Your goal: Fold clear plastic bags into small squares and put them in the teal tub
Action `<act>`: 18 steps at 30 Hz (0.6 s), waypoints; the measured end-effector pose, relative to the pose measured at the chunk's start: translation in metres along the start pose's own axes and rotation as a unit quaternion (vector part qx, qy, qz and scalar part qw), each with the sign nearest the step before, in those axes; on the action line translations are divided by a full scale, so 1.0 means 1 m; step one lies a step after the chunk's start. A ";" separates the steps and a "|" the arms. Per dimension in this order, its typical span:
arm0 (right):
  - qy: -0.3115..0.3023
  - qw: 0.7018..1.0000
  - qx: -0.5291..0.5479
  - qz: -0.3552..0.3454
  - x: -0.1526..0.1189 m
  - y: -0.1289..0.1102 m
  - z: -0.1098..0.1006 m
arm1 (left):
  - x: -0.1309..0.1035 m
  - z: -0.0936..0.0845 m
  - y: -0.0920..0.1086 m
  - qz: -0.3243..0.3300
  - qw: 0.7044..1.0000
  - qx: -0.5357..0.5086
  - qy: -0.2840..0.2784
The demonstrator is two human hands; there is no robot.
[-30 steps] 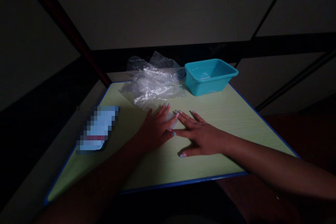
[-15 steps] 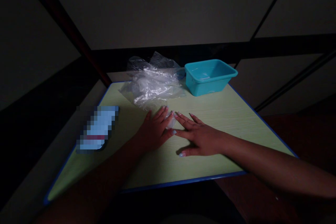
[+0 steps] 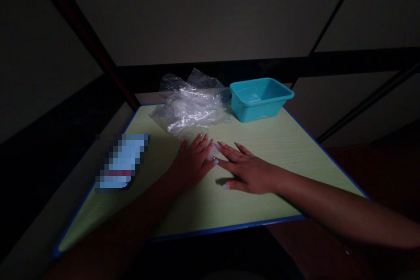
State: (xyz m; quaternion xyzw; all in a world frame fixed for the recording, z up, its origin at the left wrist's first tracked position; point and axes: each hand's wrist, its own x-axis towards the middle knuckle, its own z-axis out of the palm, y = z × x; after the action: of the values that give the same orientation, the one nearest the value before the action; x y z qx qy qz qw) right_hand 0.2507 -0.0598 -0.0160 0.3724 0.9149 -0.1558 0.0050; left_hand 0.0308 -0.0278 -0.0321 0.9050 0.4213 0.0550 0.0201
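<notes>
My left hand [image 3: 193, 162] lies palm down near the middle of the table, its fingers spread. From the right my right hand [image 3: 247, 170] reaches in, also palm down with fingers apart. Between their fingertips lies a small whitish, see-through piece of plastic [image 3: 213, 152], partly covered by the fingers of both hands; its exact kind cannot be made out. Just beyond my left fingertips rests a crumpled heap of clear plastic bags [image 3: 193, 107].
A turquoise plastic basin [image 3: 257, 111] stands at the back right of the pale table [image 3: 288, 148], which has a blue edge. At the left lies a blurred-out phone-like object [image 3: 123, 162]. A dark panelled wall rises behind the table.
The view has shifted slightly. Both hands stay flat around the small plastic piece, with the right fingertips a little closer to the left hand.
</notes>
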 end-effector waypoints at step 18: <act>-0.008 1.000 0.012 0.016 0.001 -0.001 -0.003 | 0.000 0.012 -0.007 -0.157 0.985 0.073 0.021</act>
State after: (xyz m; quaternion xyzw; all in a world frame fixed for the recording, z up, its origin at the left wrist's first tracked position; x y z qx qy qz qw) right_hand 0.2497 -0.0587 -0.0133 0.3856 0.9069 -0.1694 0.0106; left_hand 0.0273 -0.0233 -0.0450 0.8253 0.5614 0.0388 -0.0467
